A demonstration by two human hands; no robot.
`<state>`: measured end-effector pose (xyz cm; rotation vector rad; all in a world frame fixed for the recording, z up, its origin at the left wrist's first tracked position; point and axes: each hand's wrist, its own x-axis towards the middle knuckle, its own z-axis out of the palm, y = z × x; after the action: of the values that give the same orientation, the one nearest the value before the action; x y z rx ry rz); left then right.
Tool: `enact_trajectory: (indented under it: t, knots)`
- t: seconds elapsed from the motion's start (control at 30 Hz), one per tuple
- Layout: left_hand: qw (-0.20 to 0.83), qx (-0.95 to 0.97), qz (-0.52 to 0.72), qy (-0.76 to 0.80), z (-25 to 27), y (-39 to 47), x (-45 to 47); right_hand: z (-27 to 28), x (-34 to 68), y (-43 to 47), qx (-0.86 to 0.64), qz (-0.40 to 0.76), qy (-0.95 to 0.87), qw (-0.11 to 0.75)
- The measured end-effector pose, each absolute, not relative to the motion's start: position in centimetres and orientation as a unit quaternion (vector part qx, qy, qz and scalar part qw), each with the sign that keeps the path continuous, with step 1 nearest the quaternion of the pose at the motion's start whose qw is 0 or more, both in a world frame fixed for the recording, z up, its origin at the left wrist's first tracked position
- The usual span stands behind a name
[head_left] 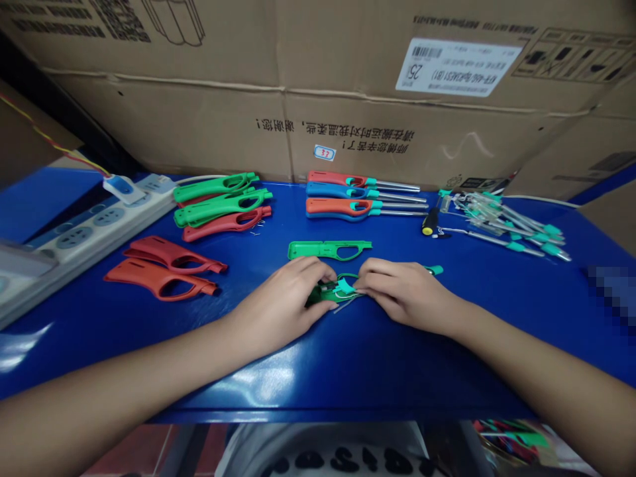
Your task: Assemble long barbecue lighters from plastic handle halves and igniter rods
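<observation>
My left hand [291, 298] is closed round a green lighter half-shell [318, 295], low over the table. Inside that shell sit a teal trigger [344, 286], a dark part and thin pale wires. My right hand [410, 291] pinches at the trigger's right side, its fingertips partly hiding what they grip. A teal tip [435, 269] pokes out behind the right hand; whatever joins it to the shell is hidden. Just beyond my hands lies the matching green half-shell [325, 250], open side up.
Green and red shells [218, 192] are piled at back left, near orange-red shells [163, 268] and a power strip [79, 235]. Assembled lighters [342, 192] lie at back centre. A screwdriver [430, 222] and metal rods with teal parts [517, 222] lie right. A cardboard box [213, 112] stands behind.
</observation>
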<state>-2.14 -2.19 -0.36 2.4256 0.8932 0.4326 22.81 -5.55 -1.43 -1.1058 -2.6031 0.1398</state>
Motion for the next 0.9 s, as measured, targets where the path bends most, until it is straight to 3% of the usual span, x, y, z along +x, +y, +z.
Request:
enact_trajectory:
  t: [0.3,0.47,0.67,0.77,0.9]
  knots:
    - [0.233,0.904,0.165,0.318,-0.7,-2.1,-2.1,-1.0,22.7,-5.8,-0.350,-0.025,-0.929,0.117]
    - [0.171,0.935,0.136,0.280,-0.6,-2.4,-2.4,-0.5,22.4,-6.0,-0.334,-0.045,-0.938,0.075]
    - [0.072,0.958,0.105,0.256,-0.4,-2.4,-2.6,-0.5,23.1,-5.7,-0.404,0.052,-0.895,0.183]
    - [0.055,0.964,0.081,0.249,-0.1,-2.5,-2.7,-0.2,24.2,-5.2,-0.457,0.004,-0.862,0.218]
    - [0.044,0.966,0.053,0.251,0.3,-2.8,-2.9,0.6,26.7,-4.0,-0.570,-0.088,-0.793,0.195]
